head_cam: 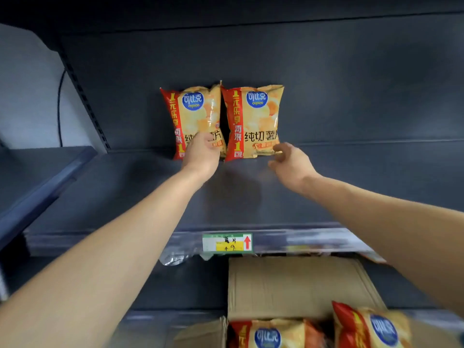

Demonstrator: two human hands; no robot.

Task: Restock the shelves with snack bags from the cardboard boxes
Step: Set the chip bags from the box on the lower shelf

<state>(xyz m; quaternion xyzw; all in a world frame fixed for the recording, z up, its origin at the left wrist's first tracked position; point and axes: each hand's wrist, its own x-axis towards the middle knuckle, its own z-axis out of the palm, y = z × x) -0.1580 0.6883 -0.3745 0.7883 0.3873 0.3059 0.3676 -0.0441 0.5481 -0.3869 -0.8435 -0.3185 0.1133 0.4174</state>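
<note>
Grey shelf (125, 192), left grip (200, 153) holds left bag (193, 111), right grip (288, 163) loose beside right bag (253, 116)

Dim, flat light with soft shadows; edges bend wide-angle, and the lower snack bags (371, 327) blur.

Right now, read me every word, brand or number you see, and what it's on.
"可比克 copico": blue oval on left shelf bag, right shelf bag, boxed bags.
"1元乐享", "再来": red strip, both shelf bags.
"纯切薯": right shelf bag front.
Handwriting on price tag: too blurred.
</note>
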